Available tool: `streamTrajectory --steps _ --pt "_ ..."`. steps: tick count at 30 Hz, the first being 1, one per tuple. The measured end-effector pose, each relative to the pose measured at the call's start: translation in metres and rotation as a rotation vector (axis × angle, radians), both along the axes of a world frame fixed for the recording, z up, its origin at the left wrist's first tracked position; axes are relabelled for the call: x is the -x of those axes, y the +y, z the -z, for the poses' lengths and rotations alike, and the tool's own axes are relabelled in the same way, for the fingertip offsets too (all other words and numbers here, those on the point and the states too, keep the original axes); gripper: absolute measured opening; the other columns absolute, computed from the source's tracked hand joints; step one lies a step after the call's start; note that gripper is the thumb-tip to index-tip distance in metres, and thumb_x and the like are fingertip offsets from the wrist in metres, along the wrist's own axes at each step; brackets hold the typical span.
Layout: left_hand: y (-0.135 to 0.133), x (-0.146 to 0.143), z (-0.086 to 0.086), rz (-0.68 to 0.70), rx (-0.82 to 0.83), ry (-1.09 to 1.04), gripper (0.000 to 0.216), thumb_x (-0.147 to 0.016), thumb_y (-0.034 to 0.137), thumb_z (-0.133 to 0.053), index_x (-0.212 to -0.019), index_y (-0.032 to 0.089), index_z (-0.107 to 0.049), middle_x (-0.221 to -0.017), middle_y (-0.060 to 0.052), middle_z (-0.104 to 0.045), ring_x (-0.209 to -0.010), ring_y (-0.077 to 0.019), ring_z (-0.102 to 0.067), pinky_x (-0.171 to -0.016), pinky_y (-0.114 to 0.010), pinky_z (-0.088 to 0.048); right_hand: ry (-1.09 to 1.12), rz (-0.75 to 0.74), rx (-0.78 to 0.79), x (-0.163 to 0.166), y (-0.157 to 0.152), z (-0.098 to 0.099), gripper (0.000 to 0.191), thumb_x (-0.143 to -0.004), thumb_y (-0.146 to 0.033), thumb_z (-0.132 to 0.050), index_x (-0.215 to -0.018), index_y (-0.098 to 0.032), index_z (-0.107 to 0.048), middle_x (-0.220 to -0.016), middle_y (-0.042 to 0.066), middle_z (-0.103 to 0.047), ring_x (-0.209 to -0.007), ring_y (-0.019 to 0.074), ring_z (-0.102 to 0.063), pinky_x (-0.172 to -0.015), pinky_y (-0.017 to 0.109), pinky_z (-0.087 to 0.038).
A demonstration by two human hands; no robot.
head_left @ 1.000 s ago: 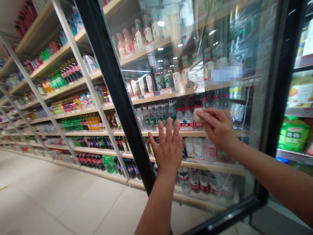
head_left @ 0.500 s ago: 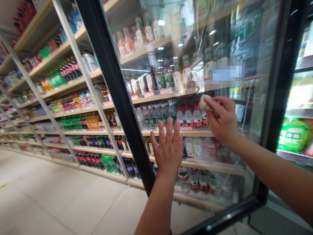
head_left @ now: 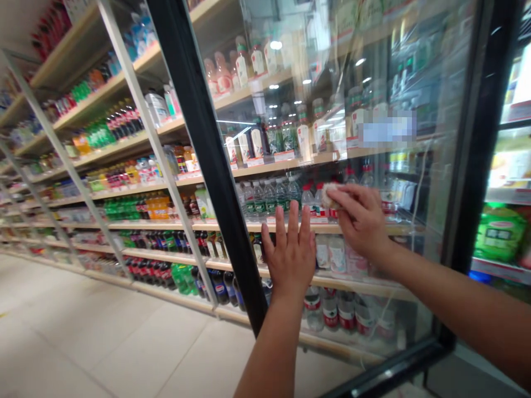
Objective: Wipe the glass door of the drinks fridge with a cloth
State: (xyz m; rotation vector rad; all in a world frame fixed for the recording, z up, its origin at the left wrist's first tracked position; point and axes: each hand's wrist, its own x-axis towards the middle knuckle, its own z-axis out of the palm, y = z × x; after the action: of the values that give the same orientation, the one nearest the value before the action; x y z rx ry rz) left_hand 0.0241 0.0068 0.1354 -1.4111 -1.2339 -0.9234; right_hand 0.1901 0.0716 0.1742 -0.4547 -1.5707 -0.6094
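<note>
A glass door (head_left: 398, 182) in a black frame (head_left: 207, 149) stands swung out in front of me. My left hand (head_left: 290, 251) lies flat against the lower left part of the glass, its fingers spread. Higher and to the right, my right hand (head_left: 360, 221) is closed on a bunched whitish cloth (head_left: 331, 194), with the cloth at the glass. Its fingertips are partly hidden behind the hand. Through the pane show shelves of bottles, among them water bottles with red caps (head_left: 307, 199) and green-labelled ones (head_left: 269, 196).
Long shelves (head_left: 149, 179) of drinks run along the left, with white uprights (head_left: 145, 121) between bays. Pale floor tiles (head_left: 124, 342) lie below. To the right, a lit cooler holds a green package (head_left: 500, 232). A pale blurred patch (head_left: 388, 128) is on the door.
My right hand has moved left and slightly down with the cloth. My left hand stays flat on the glass, while the view has shifted slightly.
</note>
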Motion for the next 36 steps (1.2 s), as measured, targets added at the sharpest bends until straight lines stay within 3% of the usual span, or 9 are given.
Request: streamTrajectory --steps 4,9,14,16,21,23,28,33,36 --pt "0.0 0.0 0.0 -0.008 -0.017 0.008 0.064 -0.096 0.03 -0.051 -0.154 0.025 -0.023 -0.158 -0.004 -0.03 -0.151 -0.0243 -0.007 -0.124 -0.055 0.0 -0.148 -0.023 -0.016 -0.002 -0.002 0.007 0.047 -0.091 -0.011 -0.054 -0.131 -0.035 -0.06 -0.115 0.005 -0.064 -0.101 0.0211 -0.059 -0.088 0.039 -0.048" --pt "0.001 0.0 0.0 0.016 0.001 -0.012 0.068 -0.095 0.029 -0.053 -0.155 0.027 -0.02 -0.158 -0.005 -0.031 -0.151 -0.0242 -0.007 -0.124 -0.056 -0.002 0.097 0.046 0.013 -0.016 0.01 -0.013 0.044 -0.092 -0.015 -0.052 -0.129 -0.035 -0.061 -0.116 0.006 -0.061 -0.106 0.0242 -0.057 -0.092 0.045 -0.047" --pt "0.001 0.0 0.0 -0.002 -0.001 -0.004 0.066 -0.096 0.031 -0.051 -0.155 0.027 -0.021 -0.159 -0.004 -0.029 -0.151 -0.0237 -0.006 -0.124 -0.054 -0.001 -0.117 0.016 -0.014 -0.017 0.005 0.022 0.054 -0.09 -0.011 -0.055 -0.138 -0.035 -0.054 -0.116 0.008 -0.062 -0.102 0.0232 -0.058 -0.088 0.042 -0.049" --pt "0.001 0.0 0.0 0.01 0.006 -0.016 0.067 -0.096 0.031 -0.051 -0.155 0.028 -0.019 -0.158 -0.004 -0.029 -0.151 -0.0238 -0.007 -0.124 -0.055 -0.002 -0.201 -0.001 0.0 -0.022 0.006 0.022 0.054 -0.09 -0.011 -0.055 -0.137 -0.036 -0.054 -0.116 0.006 -0.063 -0.1 0.0222 -0.058 -0.088 0.041 -0.049" --pt "0.002 0.001 0.001 0.026 -0.011 -0.019 0.072 -0.096 0.03 -0.051 -0.156 0.025 -0.012 -0.156 -0.007 -0.034 -0.151 -0.0244 -0.01 -0.124 -0.057 -0.004 0.079 0.061 0.031 -0.038 0.02 0.003 0.048 -0.09 -0.014 -0.054 -0.133 -0.035 -0.059 -0.119 0.007 -0.061 -0.106 0.0252 -0.057 -0.094 0.047 -0.047" --pt "0.001 0.001 0.001 0.004 -0.014 -0.006 0.07 -0.096 0.03 -0.052 -0.155 0.026 -0.016 -0.157 -0.007 -0.034 -0.151 -0.0246 -0.009 -0.124 -0.056 -0.004 0.105 0.076 0.034 -0.036 0.019 0.015 0.05 -0.09 -0.013 -0.055 -0.135 -0.034 -0.057 -0.12 0.008 -0.06 -0.106 0.0258 -0.057 -0.093 0.047 -0.047" --pt "0.001 0.001 0.001 -0.034 -0.008 0.005 0.067 -0.096 0.031 -0.052 -0.154 0.027 -0.021 -0.158 -0.006 -0.031 -0.151 -0.0245 -0.008 -0.124 -0.056 -0.003 -0.218 -0.012 0.018 -0.021 0.004 0.038 0.056 -0.088 -0.009 -0.056 -0.137 -0.036 -0.054 -0.117 0.007 -0.063 -0.101 0.0222 -0.058 -0.086 0.039 -0.051" --pt "0.001 -0.001 0.002 -0.046 -0.009 -0.008 0.065 -0.096 0.029 -0.05 -0.154 0.027 -0.021 -0.157 -0.006 -0.032 -0.151 -0.0252 -0.01 -0.122 -0.058 0.004 0.082 0.051 0.039 -0.033 0.017 0.007 0.047 -0.091 -0.013 -0.053 -0.131 -0.036 -0.06 -0.118 0.007 -0.061 -0.106 0.0246 -0.057 -0.093 0.047 -0.048" --pt "0.0 -0.001 0.002 -0.036 -0.01 -0.013 0.065 -0.096 0.028 -0.05 -0.154 0.027 -0.021 -0.157 -0.006 -0.033 -0.151 -0.0254 -0.011 -0.122 -0.058 0.005 0.125 0.069 0.043 -0.035 0.019 0.016 0.047 -0.09 -0.014 -0.054 -0.133 -0.034 -0.059 -0.12 0.008 -0.06 -0.105 0.0249 -0.056 -0.092 0.047 -0.047"
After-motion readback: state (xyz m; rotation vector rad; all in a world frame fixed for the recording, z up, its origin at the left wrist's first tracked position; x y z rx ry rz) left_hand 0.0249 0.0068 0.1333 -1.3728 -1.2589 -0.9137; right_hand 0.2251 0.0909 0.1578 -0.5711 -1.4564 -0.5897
